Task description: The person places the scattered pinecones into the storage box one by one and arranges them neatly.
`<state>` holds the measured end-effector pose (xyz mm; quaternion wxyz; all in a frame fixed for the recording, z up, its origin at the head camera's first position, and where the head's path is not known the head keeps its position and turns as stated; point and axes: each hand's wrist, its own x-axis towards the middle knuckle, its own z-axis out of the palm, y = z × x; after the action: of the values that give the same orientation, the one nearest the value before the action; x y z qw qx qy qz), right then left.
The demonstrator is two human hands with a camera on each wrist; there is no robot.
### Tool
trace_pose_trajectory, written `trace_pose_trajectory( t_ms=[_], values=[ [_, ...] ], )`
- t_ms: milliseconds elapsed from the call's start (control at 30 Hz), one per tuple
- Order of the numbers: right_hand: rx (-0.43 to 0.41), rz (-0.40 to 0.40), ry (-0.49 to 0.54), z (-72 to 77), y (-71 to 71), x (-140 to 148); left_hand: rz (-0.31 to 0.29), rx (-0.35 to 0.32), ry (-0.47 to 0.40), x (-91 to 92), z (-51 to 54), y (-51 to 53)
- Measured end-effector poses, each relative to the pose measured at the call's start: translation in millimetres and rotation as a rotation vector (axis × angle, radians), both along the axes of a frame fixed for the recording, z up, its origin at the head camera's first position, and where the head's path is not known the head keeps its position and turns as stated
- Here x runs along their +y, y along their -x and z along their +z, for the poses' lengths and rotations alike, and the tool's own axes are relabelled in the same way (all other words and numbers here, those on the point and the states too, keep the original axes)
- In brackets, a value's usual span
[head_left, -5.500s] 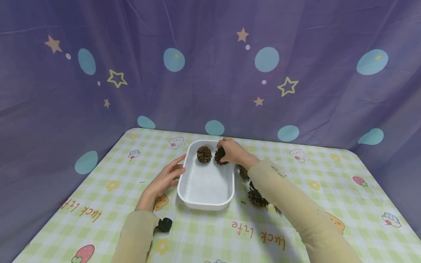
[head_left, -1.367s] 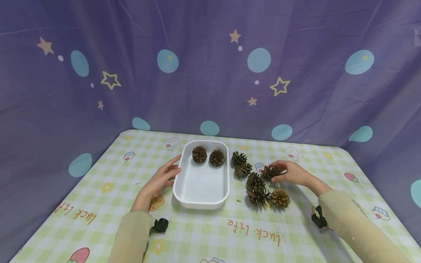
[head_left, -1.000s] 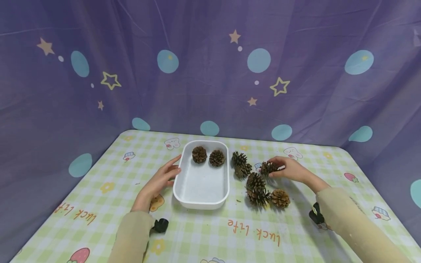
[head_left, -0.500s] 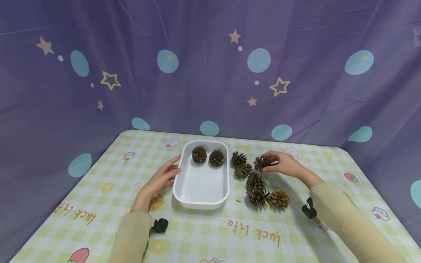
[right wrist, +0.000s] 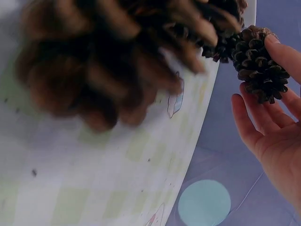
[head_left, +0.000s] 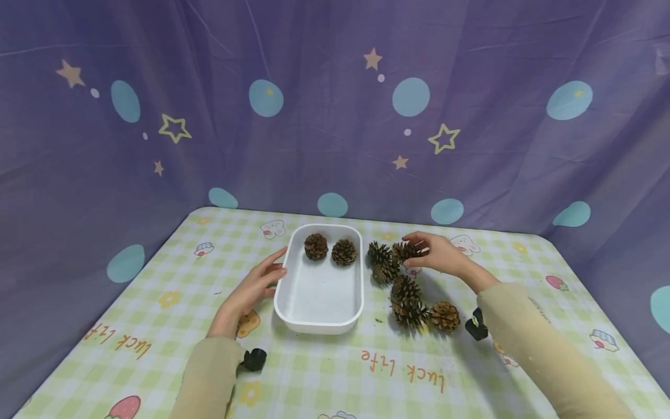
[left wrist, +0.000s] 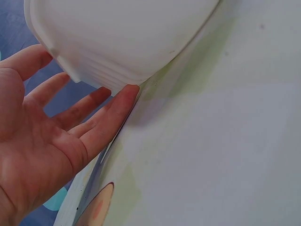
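Observation:
My right hand [head_left: 434, 252] pinches a brown pine cone [head_left: 404, 252] between thumb and fingers, to the right of a white rectangular container [head_left: 319, 302]. In the right wrist view the pine cone [right wrist: 258, 63] shows its open scales, with the thumb on one side and fingers on the other. Two pine cones sit inside the container at its far end, a left one [head_left: 316, 247] and a right one [head_left: 344, 252]. My left hand [head_left: 256, 286] touches the container's left side with its fingers extended. Up close in the left wrist view, the fingertips [left wrist: 127, 92] meet the white wall [left wrist: 101, 70].
Several loose pine cones lie right of the container, among them a dark one [head_left: 379, 254] near its wall and a lighter one [head_left: 445, 316] farthest right. A checked tablecloth [head_left: 314, 372] covers the table. Behind it hangs a purple curtain [head_left: 335, 151].
My right hand set a pine cone in the container's far right and let go. It then took another from the group and has moved it left and away from me. The left hand stays put.

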<state>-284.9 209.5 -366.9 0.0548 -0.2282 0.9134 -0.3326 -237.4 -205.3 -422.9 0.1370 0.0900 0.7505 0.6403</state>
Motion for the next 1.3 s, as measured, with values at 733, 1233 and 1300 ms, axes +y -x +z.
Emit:
trace_pose_trajectory(
  t_ms=[733, 1233, 1300],
  values=[
    [0.063, 0.064, -0.001, 21.8, 8.7, -58.3, -0.005, 0.016, 0.002, -1.1, 1.0, -1.9],
    [0.084, 0.169, -0.007, 29.4, 2.7, -99.7, -0.027, -0.001, -0.018, -0.4, 4.1, -3.1],
    [0.093, 0.191, -0.014, 27.9, 3.2, -104.4, -0.029, -0.006, -0.021, 0.5, 8.3, -5.1]
  ],
)
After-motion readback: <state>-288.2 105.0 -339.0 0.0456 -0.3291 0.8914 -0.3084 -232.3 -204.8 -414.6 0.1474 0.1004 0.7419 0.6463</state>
